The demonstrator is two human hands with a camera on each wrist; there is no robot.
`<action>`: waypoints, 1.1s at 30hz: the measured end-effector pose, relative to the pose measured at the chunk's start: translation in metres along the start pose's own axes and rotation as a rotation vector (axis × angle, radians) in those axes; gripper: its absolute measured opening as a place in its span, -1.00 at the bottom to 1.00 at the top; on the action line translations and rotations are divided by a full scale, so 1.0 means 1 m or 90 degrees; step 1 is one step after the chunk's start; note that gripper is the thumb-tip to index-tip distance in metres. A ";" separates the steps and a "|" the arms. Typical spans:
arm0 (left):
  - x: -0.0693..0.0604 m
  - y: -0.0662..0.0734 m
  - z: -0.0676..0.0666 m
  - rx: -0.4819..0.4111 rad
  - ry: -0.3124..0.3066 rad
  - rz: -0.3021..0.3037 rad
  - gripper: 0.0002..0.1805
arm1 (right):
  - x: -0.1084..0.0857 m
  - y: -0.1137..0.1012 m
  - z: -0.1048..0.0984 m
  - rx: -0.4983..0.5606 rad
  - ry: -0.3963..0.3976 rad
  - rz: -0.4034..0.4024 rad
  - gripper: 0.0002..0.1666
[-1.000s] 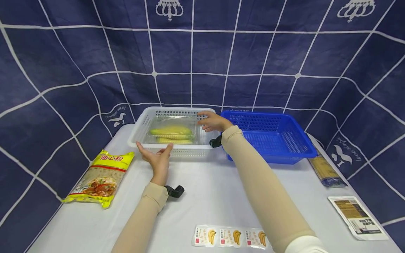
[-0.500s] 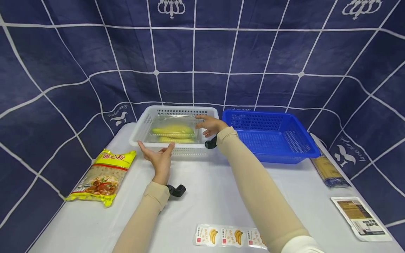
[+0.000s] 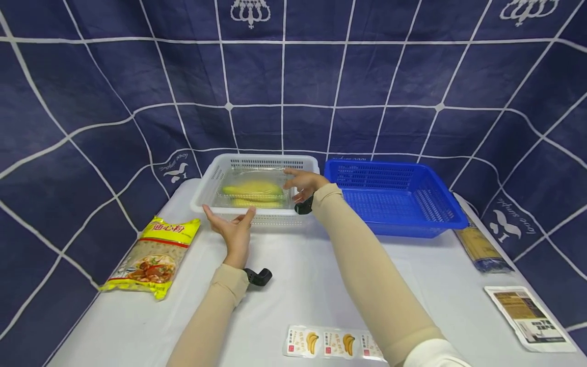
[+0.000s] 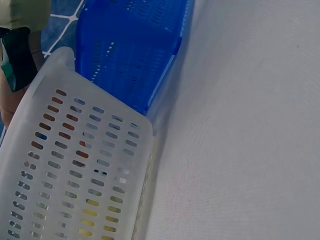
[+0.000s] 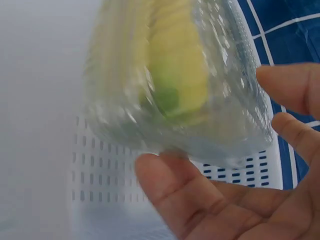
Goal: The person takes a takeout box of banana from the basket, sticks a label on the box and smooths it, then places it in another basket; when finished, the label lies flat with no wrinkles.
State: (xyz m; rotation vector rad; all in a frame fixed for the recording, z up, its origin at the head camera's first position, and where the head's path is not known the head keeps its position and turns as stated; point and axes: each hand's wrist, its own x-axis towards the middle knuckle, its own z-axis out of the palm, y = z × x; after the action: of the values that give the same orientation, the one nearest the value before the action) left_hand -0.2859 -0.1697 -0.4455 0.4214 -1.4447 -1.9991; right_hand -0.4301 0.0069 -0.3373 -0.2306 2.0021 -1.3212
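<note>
In the head view a clear plastic box (image 3: pixel 257 178) lies inside the white perforated basket (image 3: pixel 197 209), holding yellow produce with green tips (image 5: pixel 177 70); its kind is hard to tell. My right hand (image 3: pixel 306 182) reaches over the basket to the box's right end. Up close in the right wrist view, its thumb is at the box's near end and the fingers (image 5: pixel 290 85) spread beside it, uncurled. My left hand (image 3: pixel 234 235) touches the basket's front rim, thumb and index finger apart. The left wrist view shows the basket's perforated wall, but not the left hand.
A blue basket (image 3: pixel 390 227) stands right of the white one. Left lies a yellow-ended food bag (image 3: pixel 153 257). Banana-printed sachets (image 3: pixel 302 342) lie in front, partly behind the right sleeve. At right are a brown packet (image 3: pixel 481 247) and a flat white-edged pouch (image 3: pixel 532 318).
My right hand has moved slightly left and in closer to the box's right end. The left hand stays at the basket's front rim. The whole view has shifted a little.
</note>
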 end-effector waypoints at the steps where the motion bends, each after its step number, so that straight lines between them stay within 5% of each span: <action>1: 0.000 0.000 0.000 0.000 0.000 -0.001 0.47 | 0.001 0.000 0.000 -0.005 -0.005 0.001 -0.10; 14: 0.001 0.002 0.002 -0.003 -0.003 -0.002 0.46 | -0.001 -0.007 0.005 0.030 -0.005 -0.026 0.08; 33: 0.000 0.000 0.000 0.011 0.003 -0.002 0.47 | -0.001 -0.009 0.011 0.044 0.089 -0.081 -0.01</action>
State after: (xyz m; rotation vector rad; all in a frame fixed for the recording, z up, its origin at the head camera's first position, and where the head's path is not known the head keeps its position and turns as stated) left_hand -0.2862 -0.1699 -0.4458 0.4363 -1.4602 -1.9884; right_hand -0.4246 -0.0046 -0.3312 -0.2416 2.0821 -1.5208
